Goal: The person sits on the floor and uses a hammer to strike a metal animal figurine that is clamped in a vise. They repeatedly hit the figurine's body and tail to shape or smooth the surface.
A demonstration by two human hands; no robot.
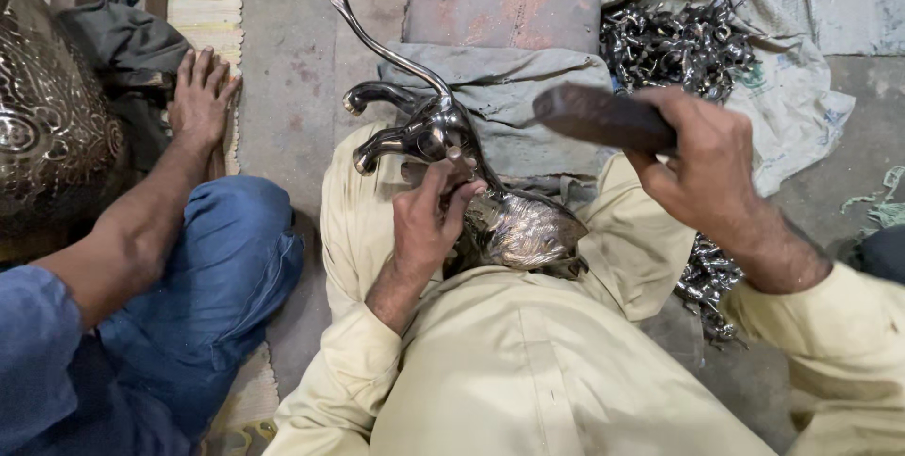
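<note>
Concrete floor fills the frame. At centre, my left hand [426, 222] grips a shiny silver metal animal figure [443, 131] on my lap; my right hand [702, 159] closes around a dark wooden block [596, 116]. Upper right, a pale sack [801, 88] bears a heap of small metal castings [674, 46].

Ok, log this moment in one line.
left hand: holds metal animal figure | right hand: grips dark wooden tool, raised
</note>
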